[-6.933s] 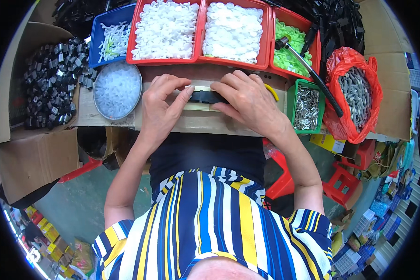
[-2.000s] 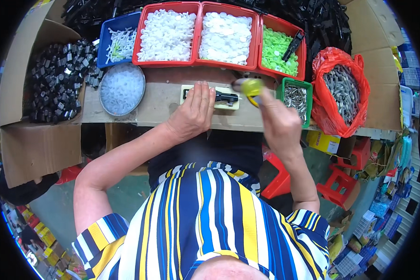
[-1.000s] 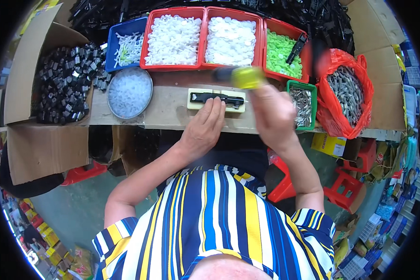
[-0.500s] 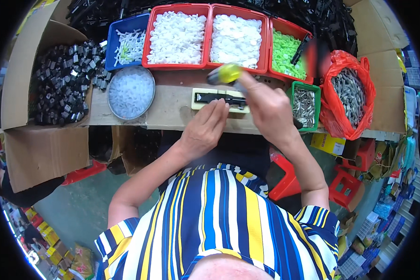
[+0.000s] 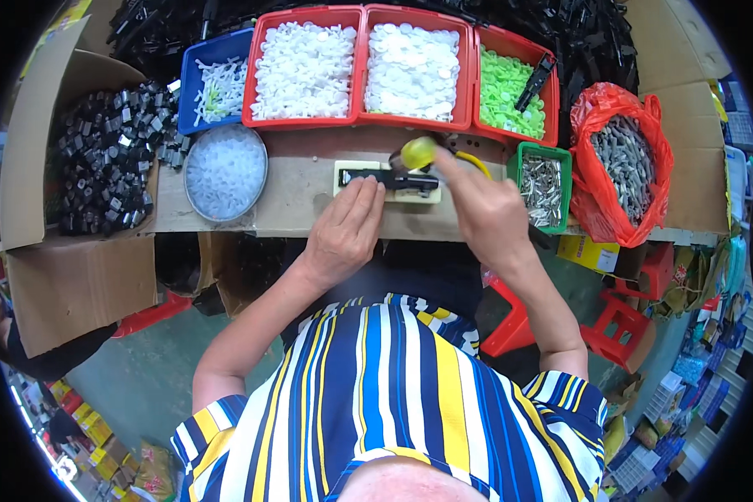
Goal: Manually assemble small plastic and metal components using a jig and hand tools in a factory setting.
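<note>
the step in hand looks like tapping a long black plastic part, seated in a cream rectangular block on the bench. the left hand lies flat, fingers straight and together on the part; the right hand is closed round the handle of a yellow-headed mallet, forearm angled inward. blur hides whether the head touches. the next blow calls for steady pressure, fingertips clear.
</note>
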{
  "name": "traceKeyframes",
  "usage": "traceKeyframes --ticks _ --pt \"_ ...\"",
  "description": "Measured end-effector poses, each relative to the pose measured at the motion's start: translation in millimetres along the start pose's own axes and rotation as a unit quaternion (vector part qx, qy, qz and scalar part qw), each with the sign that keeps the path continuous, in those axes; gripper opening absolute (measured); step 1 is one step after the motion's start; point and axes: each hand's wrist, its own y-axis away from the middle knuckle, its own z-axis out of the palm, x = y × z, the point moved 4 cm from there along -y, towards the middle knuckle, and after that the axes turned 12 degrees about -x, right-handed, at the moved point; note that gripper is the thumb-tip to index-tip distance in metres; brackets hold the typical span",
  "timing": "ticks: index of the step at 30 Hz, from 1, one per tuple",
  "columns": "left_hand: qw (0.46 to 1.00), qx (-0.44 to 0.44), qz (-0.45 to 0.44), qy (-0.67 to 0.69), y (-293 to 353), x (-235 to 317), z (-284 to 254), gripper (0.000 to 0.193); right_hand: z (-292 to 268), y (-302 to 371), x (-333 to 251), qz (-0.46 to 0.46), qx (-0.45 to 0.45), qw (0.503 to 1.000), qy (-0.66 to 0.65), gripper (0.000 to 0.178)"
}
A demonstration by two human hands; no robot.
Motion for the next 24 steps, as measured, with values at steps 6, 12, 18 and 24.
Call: traceKeyframes --ticks 6,12,18,24 --pt "1.0 0.006 0.027 0.01 -16 -1 -1 0.04 4 27 -7 0.005 -0.027 0.997 0.075 0.061" --pt "0.999 -0.003 0.047 -0.017 -26 4 -1 0.039 -11 29 -4 0.04 0.041 0.998 0.008 0.063" --pt "0.997 0.004 0.061 -0.038 -25 2 1 0.038 -18 36 8 0.058 0.053 0.997 -0.011 0.058" --pt "0.998 0.008 0.062 -0.024 -27 3 -1 0.038 16 56 27 0.101 -0.072 0.992 -0.01 0.058"
